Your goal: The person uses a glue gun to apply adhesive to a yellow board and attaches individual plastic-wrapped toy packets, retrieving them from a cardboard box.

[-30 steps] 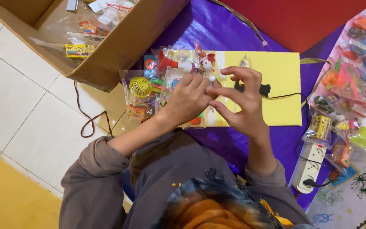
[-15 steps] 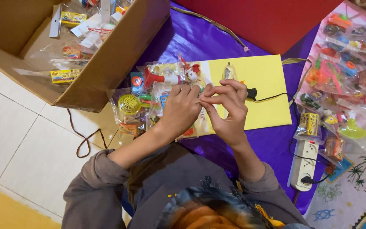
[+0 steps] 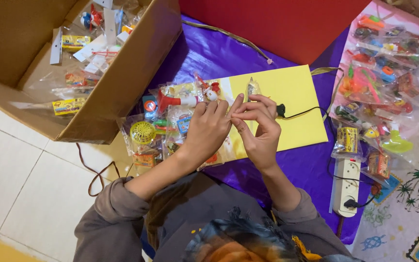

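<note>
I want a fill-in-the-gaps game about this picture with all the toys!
1. The left hand and right hand meet above a sheet of ____ paper.
2. The cardboard box holds small toy ____.
3. The power strip lies on the ____ cloth.
4. The toy packets on the far side are wrapped in clear ____.

Missing words: yellow; packets; purple; plastic
</note>
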